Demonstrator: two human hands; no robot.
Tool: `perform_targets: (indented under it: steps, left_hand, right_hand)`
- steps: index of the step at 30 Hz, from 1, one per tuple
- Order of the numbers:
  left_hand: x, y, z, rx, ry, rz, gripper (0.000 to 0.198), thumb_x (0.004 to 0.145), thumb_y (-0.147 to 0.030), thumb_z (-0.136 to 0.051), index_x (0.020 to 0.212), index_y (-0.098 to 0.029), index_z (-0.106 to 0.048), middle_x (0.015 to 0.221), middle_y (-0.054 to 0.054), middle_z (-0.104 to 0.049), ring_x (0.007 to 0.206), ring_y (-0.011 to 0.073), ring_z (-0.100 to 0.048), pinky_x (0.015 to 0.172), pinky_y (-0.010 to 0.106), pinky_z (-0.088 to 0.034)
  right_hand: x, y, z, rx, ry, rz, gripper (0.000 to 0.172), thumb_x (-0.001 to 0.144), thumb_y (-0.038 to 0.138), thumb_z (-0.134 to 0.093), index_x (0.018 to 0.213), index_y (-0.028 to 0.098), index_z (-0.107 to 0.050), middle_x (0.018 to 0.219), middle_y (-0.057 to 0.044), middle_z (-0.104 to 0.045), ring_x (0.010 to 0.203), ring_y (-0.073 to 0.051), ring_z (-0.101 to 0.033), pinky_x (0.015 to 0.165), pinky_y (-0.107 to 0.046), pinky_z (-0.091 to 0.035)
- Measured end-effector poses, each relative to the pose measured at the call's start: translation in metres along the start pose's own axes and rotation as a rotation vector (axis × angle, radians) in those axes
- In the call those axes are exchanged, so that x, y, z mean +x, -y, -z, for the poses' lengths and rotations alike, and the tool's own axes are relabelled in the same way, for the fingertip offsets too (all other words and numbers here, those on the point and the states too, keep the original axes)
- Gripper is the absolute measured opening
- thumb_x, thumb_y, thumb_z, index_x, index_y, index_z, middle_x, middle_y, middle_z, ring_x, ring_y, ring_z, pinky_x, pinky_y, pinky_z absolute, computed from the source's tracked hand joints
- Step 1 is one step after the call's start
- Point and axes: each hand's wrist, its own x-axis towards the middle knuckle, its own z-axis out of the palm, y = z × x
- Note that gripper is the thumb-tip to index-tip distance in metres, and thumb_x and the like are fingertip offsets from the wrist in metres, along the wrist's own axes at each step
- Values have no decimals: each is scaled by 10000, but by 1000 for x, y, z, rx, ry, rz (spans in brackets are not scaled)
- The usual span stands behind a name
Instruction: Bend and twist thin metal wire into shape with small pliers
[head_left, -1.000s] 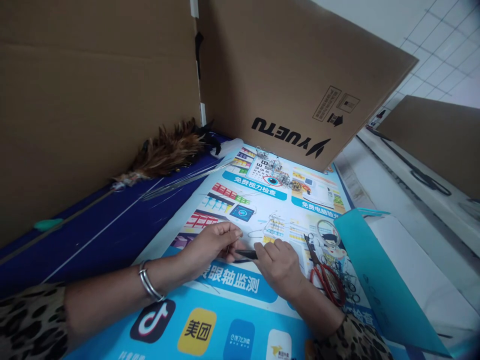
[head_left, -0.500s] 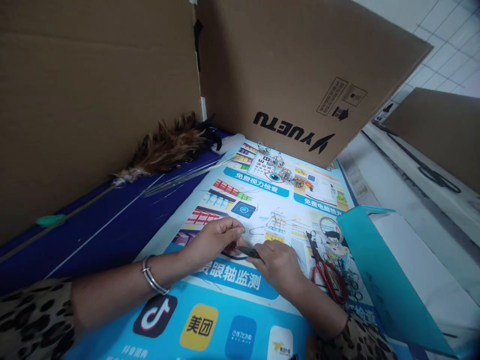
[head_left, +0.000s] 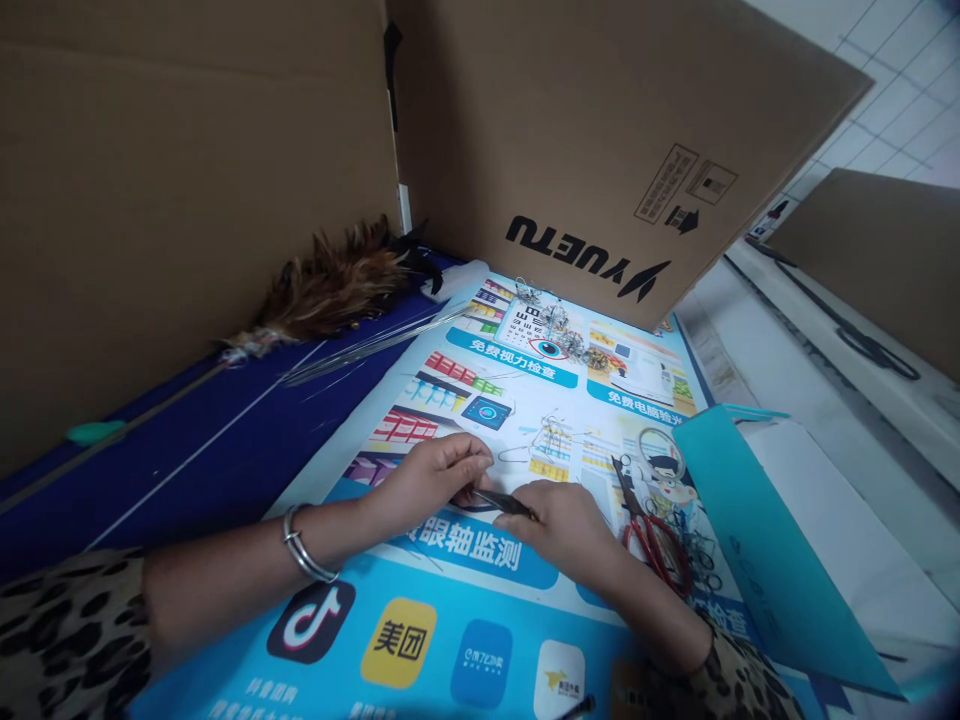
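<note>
My left hand (head_left: pixel 431 478) rests on the printed poster (head_left: pixel 480 640), its fingers pinched together on something thin, probably a wire, too small to name. My right hand (head_left: pixel 564 523) is closed around a dark slim tool (head_left: pixel 501 500) whose tip points left to the left fingertips. The two hands nearly touch at the poster's middle. A small bundle of thin wire pieces (head_left: pixel 551 440) lies just beyond them. A metal bangle (head_left: pixel 306 548) sits on my left wrist.
Red-handled pliers (head_left: pixel 654 540) lie right of my right hand among loose wire rings. A teal paper bag (head_left: pixel 757 560) lies at the right. More wire pieces (head_left: pixel 555 325) sit near the cardboard wall (head_left: pixel 600 130). A feather duster (head_left: pixel 330 290) lies on the blue cloth (head_left: pixel 225 450).
Both hands stay at the same spot with slight finger shifts. The dark tool tilted a little and the camera drifted, so the scene sits slightly higher in the frame.
</note>
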Motion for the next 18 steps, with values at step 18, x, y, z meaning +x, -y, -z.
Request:
perform_targets:
  steps: [18]
  left_hand:
    - [-17, -8, -8, 483, -23, -298, 148, 830, -291, -480, 782, -253, -615, 686, -24, -641, 615, 160, -576, 572, 216, -375]
  right_hand:
    - [-5, -11, 3, 294, 127, -73, 395, 738, 561, -561, 654, 181, -629, 517, 50, -431, 534, -89, -419, 483, -196, -215]
